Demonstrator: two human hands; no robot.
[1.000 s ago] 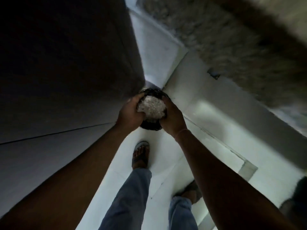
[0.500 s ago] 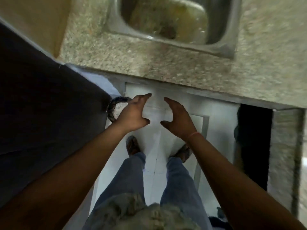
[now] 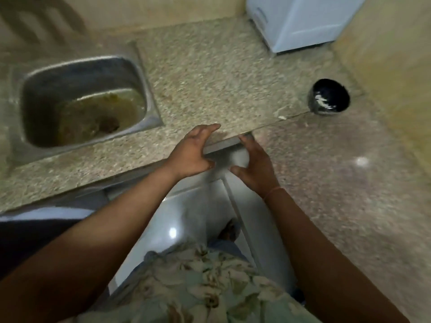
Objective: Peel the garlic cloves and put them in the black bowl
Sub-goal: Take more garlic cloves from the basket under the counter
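**Listener:** Where are the hands?

**Describer:** Both hover at the front edge of a speckled stone counter [image 3: 210,78]. The left hand [image 3: 193,152] and right hand [image 3: 254,166] face each other, fingers spread and loosely bent, holding nothing.

**Listener:** And the black bowl?

**Describer:** The black bowl [image 3: 335,89] stands upright toward the counter's right edge, close to the wall and well apart from both hands. A few pale pieces [image 3: 323,102] lie inside.

**Listener:** Peeled cloves?

**Describer:** Likely garlic, but blur hides whether they are cloves or skin. One pale scrap [image 3: 282,117] lies on the counter between bowl and hands. No unpeeled garlic shows anywhere.

**Listener:** How would these handle?

**Describer:** The bowl looks small, rigid and light, an easy one-hand lift by the rim or a cupped wall. It looks smooth, so it may slide on polished stone. Cloves should be firm and small, and fingertips would pinch them. Their papery skin would be feather-light and clingy.

**Listener:** What else is unclear?

**Describer:** A metal sink [image 3: 46,89] near the counter's left edge holds murky water, and its drain is a blur. A white box [image 3: 303,19] at the back right corner is cut off by the frame.
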